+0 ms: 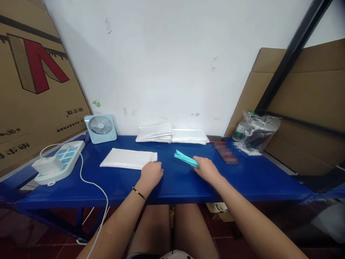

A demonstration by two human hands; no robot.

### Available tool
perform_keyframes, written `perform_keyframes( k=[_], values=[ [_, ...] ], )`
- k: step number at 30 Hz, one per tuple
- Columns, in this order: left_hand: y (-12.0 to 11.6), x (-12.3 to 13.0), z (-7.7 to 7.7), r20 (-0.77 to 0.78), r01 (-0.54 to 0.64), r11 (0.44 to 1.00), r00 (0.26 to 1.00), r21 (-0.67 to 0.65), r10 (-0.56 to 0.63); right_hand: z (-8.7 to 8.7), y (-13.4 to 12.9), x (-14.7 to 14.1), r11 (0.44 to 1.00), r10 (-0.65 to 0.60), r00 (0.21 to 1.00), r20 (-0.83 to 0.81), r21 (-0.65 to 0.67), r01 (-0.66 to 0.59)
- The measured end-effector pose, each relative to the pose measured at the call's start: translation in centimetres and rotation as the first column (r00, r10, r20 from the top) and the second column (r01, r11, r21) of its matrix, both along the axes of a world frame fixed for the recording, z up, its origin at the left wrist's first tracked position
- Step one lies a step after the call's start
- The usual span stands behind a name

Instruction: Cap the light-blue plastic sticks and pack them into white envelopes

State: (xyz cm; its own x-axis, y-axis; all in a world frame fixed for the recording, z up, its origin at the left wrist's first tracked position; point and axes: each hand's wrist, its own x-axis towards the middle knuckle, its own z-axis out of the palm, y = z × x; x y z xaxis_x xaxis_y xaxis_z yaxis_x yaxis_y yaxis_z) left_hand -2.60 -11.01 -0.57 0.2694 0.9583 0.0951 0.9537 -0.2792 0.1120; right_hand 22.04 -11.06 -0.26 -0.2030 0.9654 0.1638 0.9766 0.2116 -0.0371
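Observation:
My left hand [151, 174] is closed at the right end of a flat white packet [128, 158], its fingers on the packet's near right corner. The packet lies on the blue table [178, 183]. To the right, my right hand [207, 169] is closed round one end of a bundle of thin turquoise strips [185, 158], which points to the left just above the tabletop. Two stacks of white packets lie against the wall, one on the left [155, 133] and one on the right [189, 136].
On the left are a power strip [66, 156] with a plugged-in adapter [47, 165], a white cable [93, 183] and a small blue fan [101, 128]. On the right lie a phone [226, 153], a bottle [239, 131] and a clear plastic bag [258, 133].

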Motion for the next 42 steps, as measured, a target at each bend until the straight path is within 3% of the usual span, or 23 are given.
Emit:
perform_keyframes(
  k=[3, 5, 9, 13, 16, 18, 22, 26, 32, 36, 42],
  values=[
    [-0.1, 0.9, 0.9, 0.148, 0.216, 0.976, 0.967, -0.038, -0.208, 0.0, 0.0, 0.6, 1.000, 0.003, 1.000, -0.006, 0.000, -0.003],
    [0.8, -0.1, 1.8, 0.194, 0.356, 0.934, 0.918, -0.019, -0.345, 0.1, 0.0, 1.2, 1.000, 0.001, 1.000, 0.001, -0.010, -0.001],
    [4.9, -3.3, 2.9, 0.043, 0.386, 0.912, 0.923, -0.142, -0.384, 0.3, 0.1, 2.0, 0.999, 0.016, 0.998, 0.067, -0.031, -0.014],
    [8.5, -3.0, 2.0, 0.047, 0.527, 0.822, 0.847, -0.215, -0.530, 0.2, 0.4, 1.8, 0.992, 0.120, 0.984, 0.131, -0.047, -0.115],
    [9.7, -1.5, 0.9, 0.102, 0.613, 0.748, 0.786, -0.257, -0.609, 0.2, 0.7, 1.8, 0.985, 0.173, 0.966, 0.190, -0.050, -0.167],
    [9.8, -1.0, 0.5, 0.169, 0.640, 0.729, 0.768, -0.243, -0.618, 0.3, 0.9, 2.2, 0.982, 0.189, 0.951, 0.244, -0.052, -0.182],
    [9.2, -1.2, 0.2, 0.337, 0.635, 0.757, 0.753, -0.152, -0.565, 0.8, 1.5, 3.1, 0.977, 0.212, 0.918, 0.335, -0.059, -0.204],
    [8.7, -1.1, 0.5, 0.411, 0.641, 0.758, 0.727, -0.118, -0.551, 1.1, 2.3, 2.6, 0.972, 0.235, 0.904, 0.356, -0.088, -0.218],
    [8.6, -0.8, 0.5, 0.416, 0.644, 0.755, 0.724, -0.123, -0.550, 2.5, 3.5, 1.3, 0.966, 0.253, 0.908, 0.333, -0.144, -0.216],
    [8.6, -0.8, 0.6, 0.410, 0.656, 0.746, 0.715, -0.115, -0.566, 3.2, 3.4, 1.5, 0.963, 0.269, 0.910, 0.315, -0.089, -0.254],
    [8.4, -0.5, 0.9, 0.333, 0.614, 0.780, 0.765, -0.119, -0.552, 1.6, 3.1, 0.6, 0.977, 0.208, 0.915, 0.346, -0.029, -0.211]
  ],
)
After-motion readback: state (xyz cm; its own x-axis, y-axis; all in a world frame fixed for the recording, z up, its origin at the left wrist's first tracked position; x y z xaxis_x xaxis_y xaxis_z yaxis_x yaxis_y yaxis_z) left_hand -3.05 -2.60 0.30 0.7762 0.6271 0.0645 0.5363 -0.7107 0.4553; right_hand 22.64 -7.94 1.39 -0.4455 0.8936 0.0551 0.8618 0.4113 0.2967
